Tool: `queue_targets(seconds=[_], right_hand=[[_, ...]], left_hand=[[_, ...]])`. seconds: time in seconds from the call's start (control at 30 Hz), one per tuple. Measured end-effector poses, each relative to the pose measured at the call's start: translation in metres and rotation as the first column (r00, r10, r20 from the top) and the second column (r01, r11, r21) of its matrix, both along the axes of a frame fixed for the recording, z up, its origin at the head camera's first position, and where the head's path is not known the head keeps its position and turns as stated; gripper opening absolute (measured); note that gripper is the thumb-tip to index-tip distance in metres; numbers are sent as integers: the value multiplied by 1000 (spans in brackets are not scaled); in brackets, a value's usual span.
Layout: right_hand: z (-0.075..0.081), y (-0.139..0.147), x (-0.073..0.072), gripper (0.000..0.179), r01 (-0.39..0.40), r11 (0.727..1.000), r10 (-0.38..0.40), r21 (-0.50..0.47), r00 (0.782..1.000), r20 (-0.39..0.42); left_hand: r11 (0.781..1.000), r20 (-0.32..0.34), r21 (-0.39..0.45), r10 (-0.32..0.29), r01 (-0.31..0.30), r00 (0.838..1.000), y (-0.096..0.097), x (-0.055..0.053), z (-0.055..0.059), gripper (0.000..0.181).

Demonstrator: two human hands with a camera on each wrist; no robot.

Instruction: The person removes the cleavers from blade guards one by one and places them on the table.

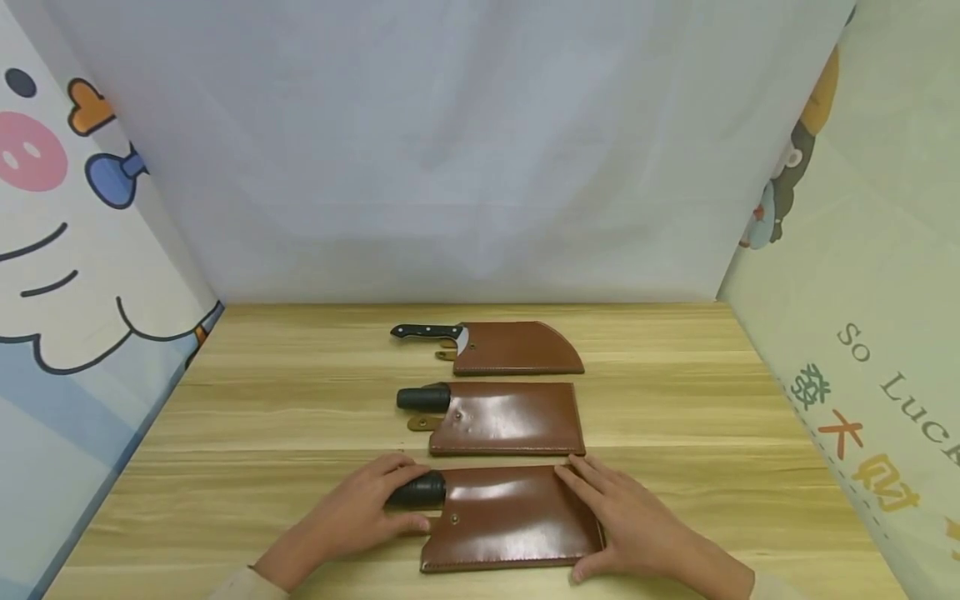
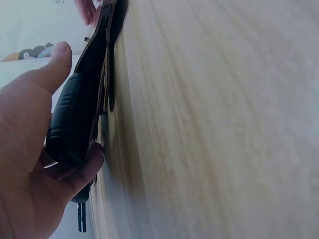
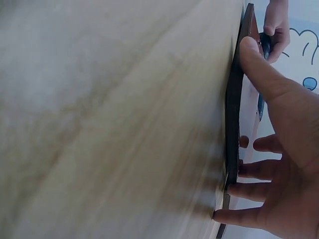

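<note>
Nearest on the table lies a cleaver in a brown leather sheath [image 1: 517,517], its dark handle [image 1: 426,490] to the left. My left hand [image 1: 367,508] is around that handle, fingers at its far side and thumb at the near side by the strap. In the left wrist view the thumb stands off the black handle [image 2: 72,119] and the fingers look loose. My right hand [image 1: 630,517] rests at the sheath's right end, fingers extended on the far corner and thumb near the front corner. The right wrist view shows its spread fingers [image 3: 254,191] along the dark sheath edge.
Behind lies a second sheathed cleaver [image 1: 510,421] with a dark handle. Farther back is a knife in a curved brown sheath [image 1: 517,348], with a riveted black handle [image 1: 427,332]. A white cloth [image 1: 465,150] hangs behind the wooden table [image 1: 262,383]; printed panels flank it.
</note>
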State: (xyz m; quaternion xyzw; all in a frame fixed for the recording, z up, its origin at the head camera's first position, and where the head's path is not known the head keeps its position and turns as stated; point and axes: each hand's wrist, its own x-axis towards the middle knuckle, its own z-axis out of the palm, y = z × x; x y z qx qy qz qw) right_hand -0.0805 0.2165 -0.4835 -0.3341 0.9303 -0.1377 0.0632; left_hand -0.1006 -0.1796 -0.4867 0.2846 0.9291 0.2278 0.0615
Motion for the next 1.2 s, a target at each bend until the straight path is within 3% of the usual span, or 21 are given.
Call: queue_targets(seconds=[0.43, 1.03, 1.2], right_hand=[[-10, 0, -6, 119, -7, 999, 5, -38, 998, -59], [-12, -3, -7, 126, 20, 1000, -21, 24, 999, 40], [-8, -1, -8, 128, 34, 999, -34, 26, 999, 2]], left_hand=[[1000, -3, 18, -16, 16, 1000, 3, -7, -5, 49], [1000, -24, 21, 0, 1, 1000, 2, -8, -8, 44], [999, -27, 39, 14, -13, 1000, 2, -7, -5, 43]])
